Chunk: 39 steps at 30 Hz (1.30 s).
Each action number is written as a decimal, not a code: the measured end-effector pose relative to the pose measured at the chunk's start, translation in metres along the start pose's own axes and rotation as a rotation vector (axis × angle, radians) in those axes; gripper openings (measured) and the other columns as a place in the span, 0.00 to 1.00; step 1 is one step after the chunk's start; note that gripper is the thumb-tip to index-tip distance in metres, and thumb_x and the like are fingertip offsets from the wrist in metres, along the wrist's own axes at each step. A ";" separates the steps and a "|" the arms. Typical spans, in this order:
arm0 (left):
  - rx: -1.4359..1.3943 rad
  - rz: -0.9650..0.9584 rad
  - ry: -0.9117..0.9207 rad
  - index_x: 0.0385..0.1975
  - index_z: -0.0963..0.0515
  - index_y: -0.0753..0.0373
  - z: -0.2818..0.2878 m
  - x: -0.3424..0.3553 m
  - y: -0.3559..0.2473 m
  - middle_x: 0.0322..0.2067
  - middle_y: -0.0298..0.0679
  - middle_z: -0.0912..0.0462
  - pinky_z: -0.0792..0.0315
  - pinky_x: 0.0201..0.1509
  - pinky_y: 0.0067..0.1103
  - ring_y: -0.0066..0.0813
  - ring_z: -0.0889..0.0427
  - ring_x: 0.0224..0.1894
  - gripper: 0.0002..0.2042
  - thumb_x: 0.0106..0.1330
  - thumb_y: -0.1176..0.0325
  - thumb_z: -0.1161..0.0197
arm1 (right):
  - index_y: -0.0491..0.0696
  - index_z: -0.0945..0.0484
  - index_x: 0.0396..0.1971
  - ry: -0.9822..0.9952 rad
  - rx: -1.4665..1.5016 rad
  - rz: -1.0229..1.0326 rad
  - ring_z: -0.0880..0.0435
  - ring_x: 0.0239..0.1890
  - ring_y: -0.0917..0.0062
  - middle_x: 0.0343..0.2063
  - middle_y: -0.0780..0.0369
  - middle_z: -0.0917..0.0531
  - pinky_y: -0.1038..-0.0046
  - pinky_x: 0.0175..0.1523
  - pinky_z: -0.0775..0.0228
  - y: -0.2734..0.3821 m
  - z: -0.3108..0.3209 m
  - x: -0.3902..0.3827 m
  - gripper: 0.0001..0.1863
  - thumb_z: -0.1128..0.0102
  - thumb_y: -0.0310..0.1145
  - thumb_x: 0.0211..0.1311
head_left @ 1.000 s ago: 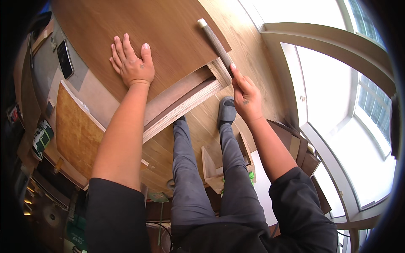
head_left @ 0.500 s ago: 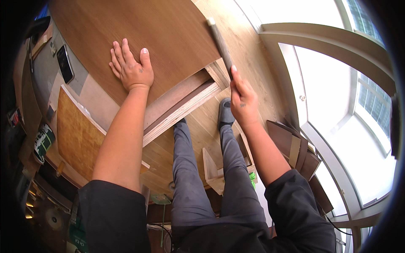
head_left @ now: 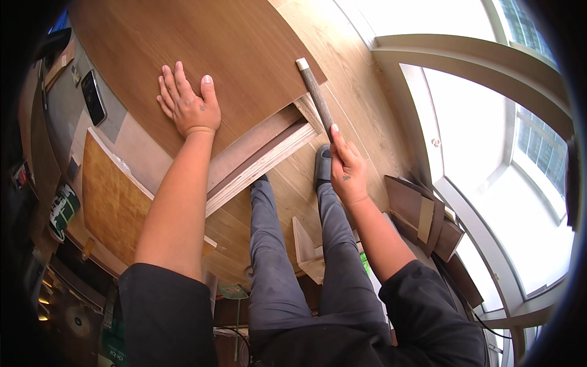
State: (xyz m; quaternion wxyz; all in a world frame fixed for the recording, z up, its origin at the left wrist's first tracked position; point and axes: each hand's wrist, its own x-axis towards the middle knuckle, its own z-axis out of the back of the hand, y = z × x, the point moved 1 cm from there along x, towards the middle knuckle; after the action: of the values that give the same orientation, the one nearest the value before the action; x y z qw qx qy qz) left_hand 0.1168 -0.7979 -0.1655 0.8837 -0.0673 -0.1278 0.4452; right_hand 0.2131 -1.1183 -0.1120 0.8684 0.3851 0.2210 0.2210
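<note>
The left hand (head_left: 194,110) presses flat on a brown wooden panel (head_left: 244,55), fingers spread and thumb out, gripping nothing. The right hand (head_left: 350,168) is closed around the lower end of a slim grey rod (head_left: 317,95) with a pale tip; the rod points up and away from that hand, its far end overlapping the panel's right edge in view, though whether they touch I cannot tell. Between the hands, under the panel's near edge, runs a layered plywood frame (head_left: 263,165) with a recess behind it. Left of the left hand, a dark phone (head_left: 94,96) lies on the grey desk (head_left: 115,124). Nearer the body from that hand stands a curved orange-brown board (head_left: 113,189). Beyond the right hand, to its lower right, brown boards (head_left: 403,202) lean together above the wood floor (head_left: 361,104).
</note>
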 end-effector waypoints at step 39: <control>-0.002 -0.005 0.020 0.75 0.43 0.52 0.001 -0.002 0.000 0.76 0.45 0.47 0.59 0.78 0.47 0.47 0.52 0.78 0.34 0.73 0.45 0.49 | 0.60 0.26 0.67 -0.158 0.048 -0.049 0.26 0.26 0.69 0.24 0.56 0.26 0.73 0.38 0.29 0.020 0.002 0.063 0.29 0.44 0.21 0.67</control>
State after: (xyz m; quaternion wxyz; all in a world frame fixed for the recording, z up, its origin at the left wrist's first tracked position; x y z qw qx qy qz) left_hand 0.1155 -0.7997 -0.1645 0.8860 -0.0722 -0.1192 0.4423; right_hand 0.2607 -1.0729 -0.1088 0.8786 0.4167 0.1666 0.1633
